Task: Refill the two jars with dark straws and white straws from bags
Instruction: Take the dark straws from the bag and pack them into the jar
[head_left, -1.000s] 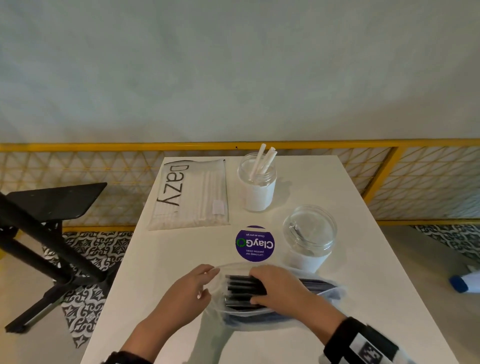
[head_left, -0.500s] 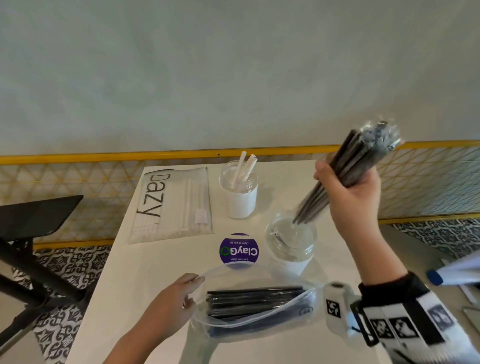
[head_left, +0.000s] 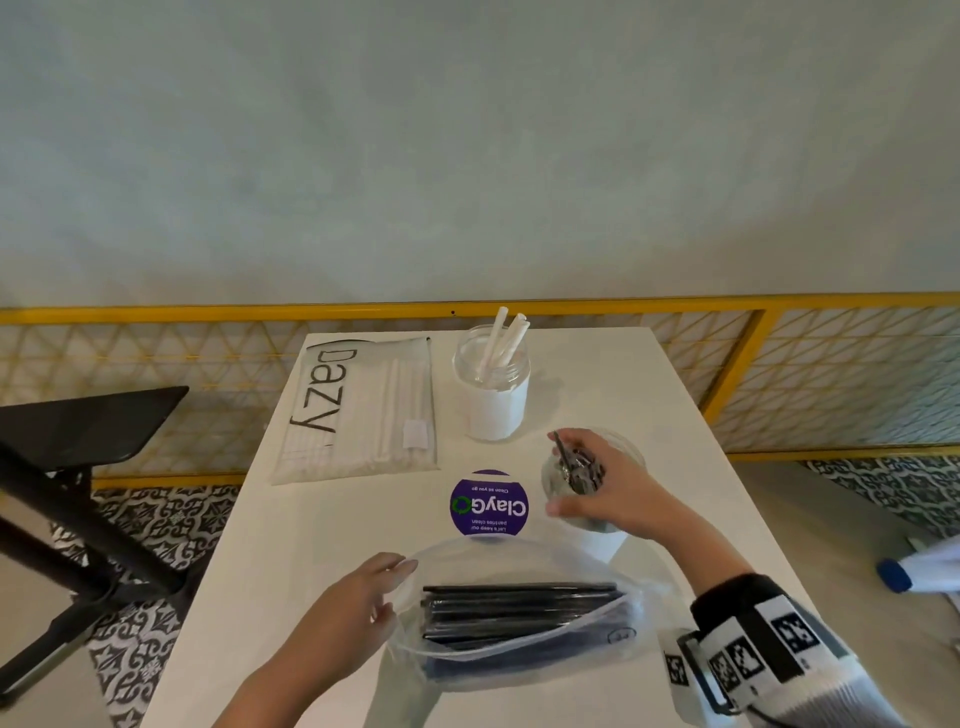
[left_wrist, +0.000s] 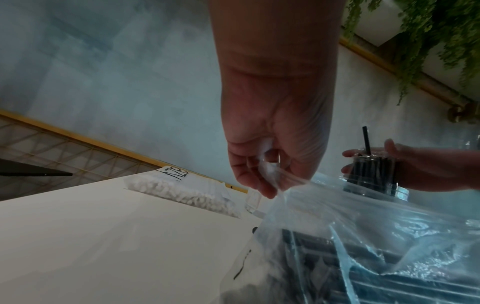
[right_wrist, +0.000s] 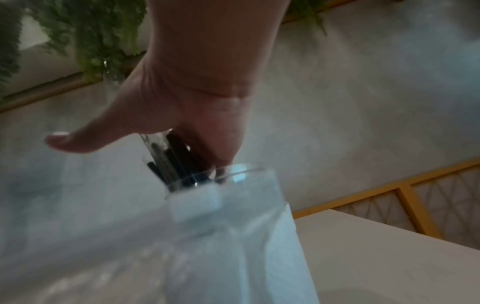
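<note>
Our right hand (head_left: 613, 493), raised with a bundle of dark straws (head_left: 579, 465) half a second ago, has lowered them into the near jar (head_left: 631, 449) by the table's (head_left: 649, 384) right edge, fingers clamped round them. Left fingers pinch the bag (head_left: 524, 613) mouth at the near edge. White straws' jar (head_left: 493, 384) waits beyond; open table lies between.

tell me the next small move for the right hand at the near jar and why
Probably let go of the dark straws and draw the right hand up clear of the near jar: the bundle already stands inside it, while the left hand holds the bag open with more dark straws left.
</note>
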